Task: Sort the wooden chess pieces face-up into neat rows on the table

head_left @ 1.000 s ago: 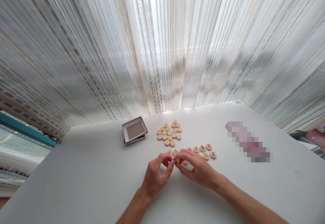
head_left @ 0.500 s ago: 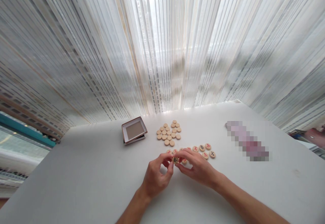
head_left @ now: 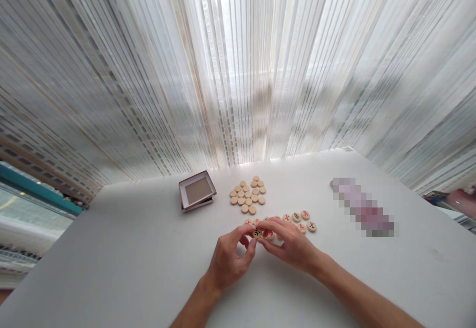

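A round wooden Chinese chess piece with a black character (head_left: 257,233) is pinched between the fingertips of both hands. My left hand (head_left: 231,252) grips it from the left, thumb and forefinger closed on its edge. From the right, my right hand (head_left: 288,243) holds the same piece with thumb and fingers. Behind and beside the hands lie face-up pieces in two rough rows, among them a red piece (head_left: 305,214) and a black piece (head_left: 311,226). My right hand hides part of these rows. Farther back sits a cluster of blank-side-up pieces (head_left: 248,195).
An open shallow box (head_left: 197,190) stands at the back left of the white table (head_left: 130,258), a second box part beneath it. A blurred-out long object (head_left: 362,206) lies at the right. A striped curtain (head_left: 238,70) hangs along the table's back edge.
The held piece has shifted very slightly and its character now appears more upright. Both hands stay on it in nearly the same place. The other pieces have not moved.
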Motion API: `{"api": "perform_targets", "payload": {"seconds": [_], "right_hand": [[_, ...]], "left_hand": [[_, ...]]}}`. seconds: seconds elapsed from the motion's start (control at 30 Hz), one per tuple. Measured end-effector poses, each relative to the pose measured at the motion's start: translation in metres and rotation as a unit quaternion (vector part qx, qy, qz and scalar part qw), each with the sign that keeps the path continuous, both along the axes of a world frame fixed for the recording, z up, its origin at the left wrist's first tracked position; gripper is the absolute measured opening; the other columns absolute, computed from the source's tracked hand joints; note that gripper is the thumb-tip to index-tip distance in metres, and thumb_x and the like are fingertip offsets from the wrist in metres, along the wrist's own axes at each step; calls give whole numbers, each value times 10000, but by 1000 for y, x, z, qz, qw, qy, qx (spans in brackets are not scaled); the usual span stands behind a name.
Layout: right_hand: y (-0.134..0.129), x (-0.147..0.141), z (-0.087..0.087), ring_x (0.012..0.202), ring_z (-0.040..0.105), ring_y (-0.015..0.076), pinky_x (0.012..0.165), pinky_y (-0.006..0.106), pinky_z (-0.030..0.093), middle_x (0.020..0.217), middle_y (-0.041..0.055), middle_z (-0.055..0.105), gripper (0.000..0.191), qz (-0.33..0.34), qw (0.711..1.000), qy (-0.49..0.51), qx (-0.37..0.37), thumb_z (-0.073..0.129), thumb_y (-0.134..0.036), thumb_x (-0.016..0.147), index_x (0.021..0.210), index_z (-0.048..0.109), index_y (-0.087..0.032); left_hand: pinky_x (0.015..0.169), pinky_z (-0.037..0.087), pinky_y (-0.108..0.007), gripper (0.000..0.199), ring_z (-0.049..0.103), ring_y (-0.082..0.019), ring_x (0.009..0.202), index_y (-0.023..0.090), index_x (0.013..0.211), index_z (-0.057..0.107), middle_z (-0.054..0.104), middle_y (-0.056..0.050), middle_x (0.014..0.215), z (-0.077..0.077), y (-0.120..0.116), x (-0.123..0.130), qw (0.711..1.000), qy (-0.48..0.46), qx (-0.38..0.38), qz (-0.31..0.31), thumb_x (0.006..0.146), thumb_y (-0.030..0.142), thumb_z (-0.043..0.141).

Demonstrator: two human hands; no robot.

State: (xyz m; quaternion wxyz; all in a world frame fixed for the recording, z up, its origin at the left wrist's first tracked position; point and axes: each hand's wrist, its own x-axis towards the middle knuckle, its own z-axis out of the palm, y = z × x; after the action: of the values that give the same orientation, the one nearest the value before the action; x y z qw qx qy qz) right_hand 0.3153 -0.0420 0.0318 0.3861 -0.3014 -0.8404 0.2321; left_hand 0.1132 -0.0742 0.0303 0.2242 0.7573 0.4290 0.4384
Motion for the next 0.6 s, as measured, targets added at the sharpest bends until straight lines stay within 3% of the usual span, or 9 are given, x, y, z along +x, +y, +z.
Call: {"api": "perform_targets", "payload": {"seconds": [0.23, 0.47, 0.6], "right_hand": [[1, 0, -2, 818, 668, 167, 782, 305, 546, 972, 60, 698, 295, -7, 1000, 5, 17, 611, -180, 909, 1198, 588, -237], [1, 0, -2, 796, 675, 171, 758, 302, 557, 926, 60, 709, 259, -24, 999, 4, 31, 602, -208, 914, 1173, 604, -222], [1, 0, -2, 786, 682, 172, 755, 299, 561, 925, 65, 712, 257, -26, 999, 5, 32, 605, -228, 920, 1177, 607, -220]], "left_hand": [[751, 584, -284, 265, 690, -140, 725, 227, 1149, 621, 732, -64, 1015, -1, 3, -2, 999, 21, 36, -29, 905, 138, 574], [810, 577, -284, 272, 707, -173, 893, 230, 1110, 656, 735, -70, 1020, 0, 3, -3, 996, 27, 67, -49, 901, 86, 559], [783, 580, -264, 230, 713, -148, 811, 226, 1085, 653, 742, -60, 1010, -2, 2, -4, 997, 28, 63, -36, 911, 112, 557]]}}
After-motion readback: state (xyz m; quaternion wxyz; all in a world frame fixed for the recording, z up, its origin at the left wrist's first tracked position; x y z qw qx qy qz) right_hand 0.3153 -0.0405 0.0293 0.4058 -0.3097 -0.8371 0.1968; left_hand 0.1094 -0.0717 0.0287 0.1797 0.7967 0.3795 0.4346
